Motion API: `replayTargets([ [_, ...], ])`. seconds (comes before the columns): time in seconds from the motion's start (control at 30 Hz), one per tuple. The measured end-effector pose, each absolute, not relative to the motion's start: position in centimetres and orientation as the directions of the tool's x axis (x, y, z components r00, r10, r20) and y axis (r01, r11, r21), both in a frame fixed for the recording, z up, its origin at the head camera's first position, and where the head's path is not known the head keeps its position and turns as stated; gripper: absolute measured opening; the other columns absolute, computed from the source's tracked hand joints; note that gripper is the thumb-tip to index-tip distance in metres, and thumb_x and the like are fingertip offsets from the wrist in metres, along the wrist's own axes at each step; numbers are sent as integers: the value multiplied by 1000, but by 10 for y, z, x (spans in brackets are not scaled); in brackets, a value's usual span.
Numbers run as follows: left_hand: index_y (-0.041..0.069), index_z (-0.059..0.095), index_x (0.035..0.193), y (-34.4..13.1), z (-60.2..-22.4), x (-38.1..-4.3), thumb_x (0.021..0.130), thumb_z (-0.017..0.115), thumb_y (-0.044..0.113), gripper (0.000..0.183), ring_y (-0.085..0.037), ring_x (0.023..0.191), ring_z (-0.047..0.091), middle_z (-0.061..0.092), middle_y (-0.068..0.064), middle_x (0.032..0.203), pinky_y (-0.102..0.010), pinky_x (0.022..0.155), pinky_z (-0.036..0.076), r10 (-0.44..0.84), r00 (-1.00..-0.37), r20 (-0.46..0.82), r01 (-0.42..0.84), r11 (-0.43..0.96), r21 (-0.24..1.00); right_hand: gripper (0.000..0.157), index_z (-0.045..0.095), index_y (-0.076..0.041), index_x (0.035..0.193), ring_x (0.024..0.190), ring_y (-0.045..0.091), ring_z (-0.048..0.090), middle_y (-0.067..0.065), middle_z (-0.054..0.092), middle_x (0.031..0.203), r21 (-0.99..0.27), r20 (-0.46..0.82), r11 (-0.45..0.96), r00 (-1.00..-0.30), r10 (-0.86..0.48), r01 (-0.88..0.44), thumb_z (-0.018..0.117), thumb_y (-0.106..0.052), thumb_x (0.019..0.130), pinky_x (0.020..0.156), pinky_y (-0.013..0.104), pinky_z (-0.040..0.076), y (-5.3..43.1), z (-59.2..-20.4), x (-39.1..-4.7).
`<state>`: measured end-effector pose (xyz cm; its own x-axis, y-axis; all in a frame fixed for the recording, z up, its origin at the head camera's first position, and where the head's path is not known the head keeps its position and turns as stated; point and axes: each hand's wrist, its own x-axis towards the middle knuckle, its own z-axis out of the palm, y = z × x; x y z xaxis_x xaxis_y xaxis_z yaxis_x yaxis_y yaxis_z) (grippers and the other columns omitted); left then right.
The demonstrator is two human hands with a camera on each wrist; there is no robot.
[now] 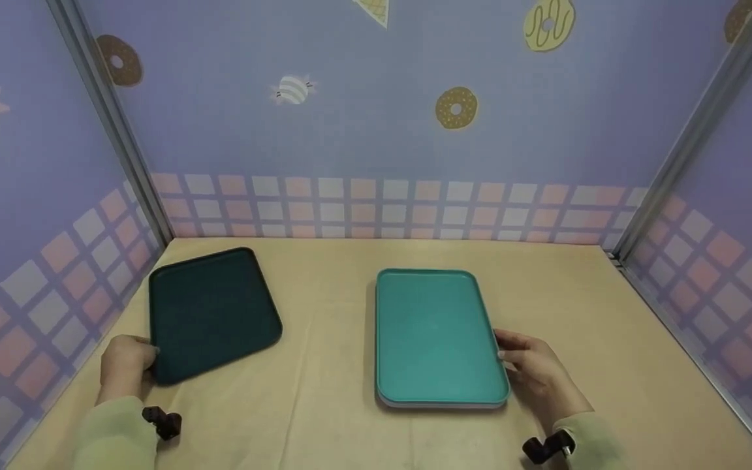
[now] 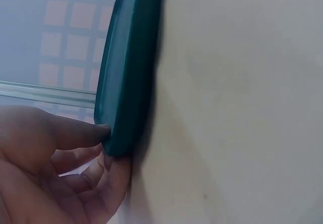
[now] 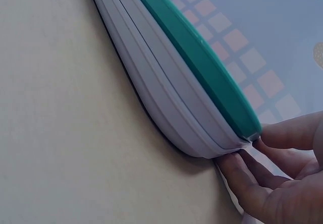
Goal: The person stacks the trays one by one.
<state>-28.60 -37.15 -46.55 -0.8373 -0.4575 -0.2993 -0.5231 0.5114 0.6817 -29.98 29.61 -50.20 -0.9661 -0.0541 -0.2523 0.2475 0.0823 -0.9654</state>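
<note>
My left hand (image 1: 126, 365) pinches the near left corner of a dark green tray (image 1: 213, 313) at the left of the table. In the left wrist view, the thumb lies on the rim of this tray (image 2: 132, 67) and the other fingers curl beneath it. Right of centre lies a stack with a teal tray (image 1: 438, 333) on top. Whitish trays (image 3: 166, 93) show underneath it in the right wrist view. At the stack's right edge, my right hand (image 1: 539, 365) grips, with one digit against the teal rim and others lower at the whitish edges.
A cream-coloured cloth (image 1: 330, 365) with creases covers the table. Purple panels (image 1: 363, 130) with doughnut and sweet prints stand behind it and on both sides. Grey metal posts (image 1: 108, 117) join the panels at the back corners. Black devices (image 1: 549, 447) are strapped at both wrists.
</note>
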Motion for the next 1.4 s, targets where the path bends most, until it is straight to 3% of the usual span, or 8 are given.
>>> replayTargets([
  [0.13,-6,41,153,-370,-464,-284,103,50,8,52,-22,81,68,48,-36,144,-36,72,59,-460,-810,-365,-542,348,765,58,38,5,155,151,44,33,27,34,163,-972,-222,88,-973,-60,217,51,7,99,122,62,31,297,-503,-299],
  [0.37,-1,28,161,-375,-463,-279,104,51,6,62,-13,74,65,65,-2,96,-28,70,56,-347,-822,-451,-482,2,876,58,39,5,154,150,43,36,27,34,163,-971,-225,95,-973,-56,219,53,6,98,122,62,32,296,-503,-299],
  [0.43,4,22,164,-376,-463,-279,104,52,8,67,-12,81,64,66,-4,106,-29,74,56,-296,-824,-483,-487,-64,871,57,39,5,154,150,43,35,27,34,163,-970,-228,96,-972,-58,222,52,6,99,122,62,32,296,-503,-299],
  [0.5,10,13,166,-377,-464,-280,104,53,9,73,-14,98,63,60,-14,137,-30,78,56,-243,-829,-503,-498,-86,863,57,39,6,154,150,43,35,27,34,163,-970,-230,90,-971,-58,225,53,6,98,122,62,32,296,-504,-299],
  [0.6,19,1,166,-377,-466,-282,105,53,10,81,-21,127,51,14,-14,173,-30,81,56,-170,-842,-512,-501,-106,859,57,39,6,154,150,42,36,27,34,163,-969,-236,87,-970,-59,231,53,6,99,122,62,32,296,-504,-299],
  [0.7,22,-5,165,-377,-469,-284,105,54,10,85,-19,129,49,-3,-9,173,-28,78,56,-125,-856,-502,-490,-115,864,57,39,5,154,150,41,36,27,34,163,-969,-239,84,-969,-57,234,53,5,99,122,61,32,296,-504,-298],
  [0.93,23,-1,165,-376,-473,-283,105,54,10,83,2,85,59,-5,-5,174,-26,78,56,-143,-863,-484,-469,-125,874,58,39,5,154,150,41,36,26,34,164,-971,-230,86,-971,-59,224,53,5,99,122,62,32,296,-504,-298],
  [1.4,27,1,165,-369,-473,-281,104,56,11,84,0,100,55,-8,3,173,-21,81,53,-158,-861,-484,-465,-142,874,57,39,6,154,153,44,29,28,34,163,-971,-230,78,-971,-60,226,52,8,99,124,63,27,297,-504,-299],
])
